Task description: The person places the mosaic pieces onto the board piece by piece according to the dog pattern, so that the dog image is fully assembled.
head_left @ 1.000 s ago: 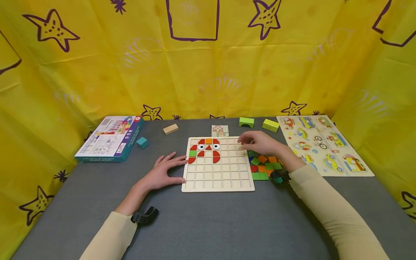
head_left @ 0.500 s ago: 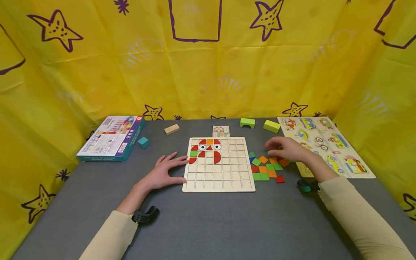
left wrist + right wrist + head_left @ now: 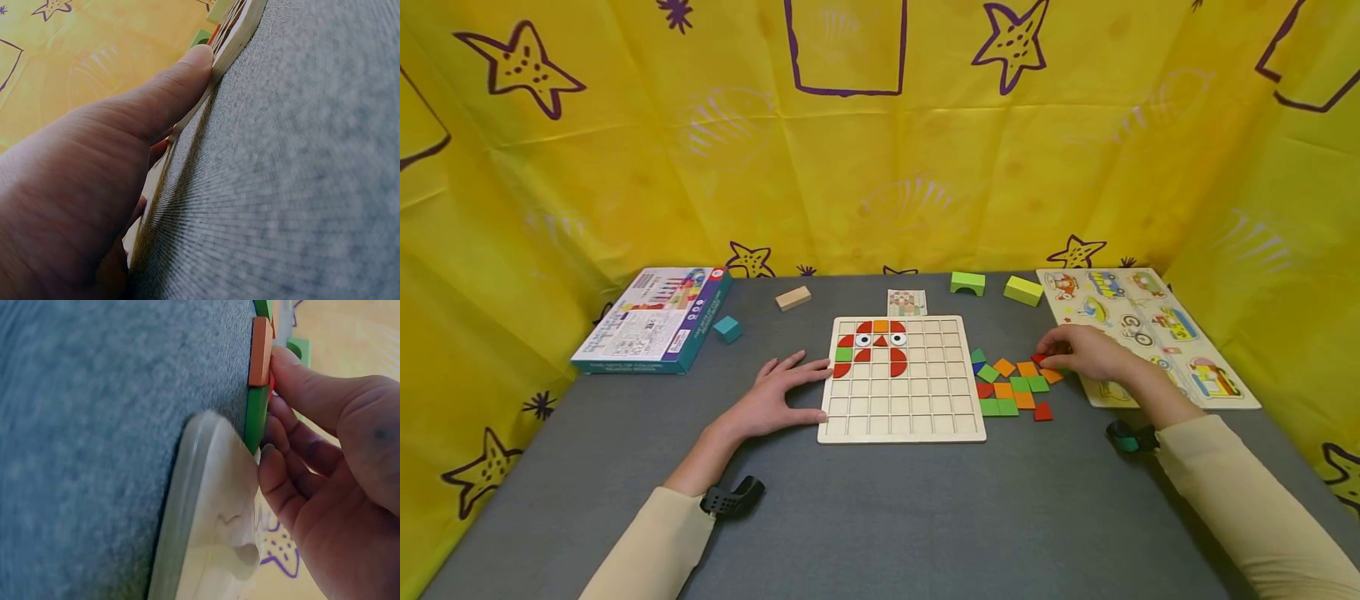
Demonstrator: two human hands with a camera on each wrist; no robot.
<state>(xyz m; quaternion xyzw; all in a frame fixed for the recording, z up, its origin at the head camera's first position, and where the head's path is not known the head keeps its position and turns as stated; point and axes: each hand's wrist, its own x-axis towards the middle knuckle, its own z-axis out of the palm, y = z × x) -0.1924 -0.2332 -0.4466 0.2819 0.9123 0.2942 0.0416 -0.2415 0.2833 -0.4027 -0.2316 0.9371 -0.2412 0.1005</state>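
A wooden grid board (image 3: 910, 421) lies on the table. Its upper left part carries red, orange and green tiles and two eye tiles. My left hand (image 3: 778, 396) lies spread at the board's left edge; in the left wrist view its thumb (image 3: 181, 81) touches the rim. Right of the board is a group of loose coloured tiles (image 3: 1024, 400). At their far right end my right hand (image 3: 1086, 352) pinches a red tile (image 3: 1038, 358) between thumb and fingers. In the right wrist view that tile is mostly hidden behind an orange tile (image 3: 260, 353) and a green tile (image 3: 255, 419).
A small pattern card (image 3: 907, 302) lies behind the board. Green (image 3: 967, 283) and yellow blocks (image 3: 1023, 290) stand at the back. A picture puzzle board (image 3: 1150, 333) lies right, under my right forearm. Left are a box (image 3: 651, 321), a teal cube (image 3: 728, 329) and a wooden block (image 3: 793, 298).
My right hand has moved right from the board's upper right corner to the loose tiles and come down on a red tile. My left hand has stayed at the board's left edge.
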